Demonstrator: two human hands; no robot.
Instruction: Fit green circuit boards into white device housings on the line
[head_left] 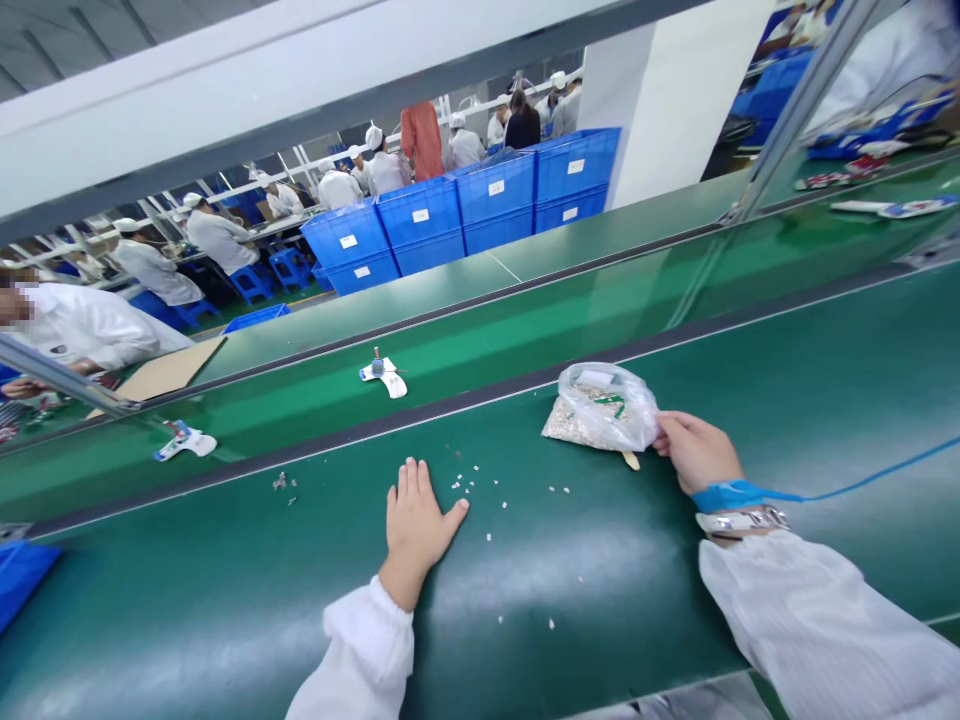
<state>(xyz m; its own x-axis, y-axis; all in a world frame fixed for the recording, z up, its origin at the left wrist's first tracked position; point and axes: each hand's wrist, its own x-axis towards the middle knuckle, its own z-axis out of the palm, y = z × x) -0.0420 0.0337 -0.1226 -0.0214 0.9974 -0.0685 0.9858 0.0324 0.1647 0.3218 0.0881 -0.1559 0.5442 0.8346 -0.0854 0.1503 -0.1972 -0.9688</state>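
My left hand (420, 520) lies flat on the green work surface (247, 600), fingers stretched out and thumb apart. Just right of it, small pale chips (463, 484) are scattered over the surface. At the right, my right hand (694, 447) pinches the edge of a clear plastic bag (637, 405). Many small whitish pieces and a few green ones fill the bag, which rests on the surface with its mouth loosely open. A tan flat tip (631, 460) sticks out from under it. A blue wrist strap (731, 495) with a cord circles my right wrist.
Beyond a dark divider runs a green conveyor belt carrying white parts (386, 375) with small components. A little heap of grey bits (281, 481) sits left of my left hand. Blue bins (420, 215) are stacked farther back. A co-worker in white (90, 325) sits at the far left.
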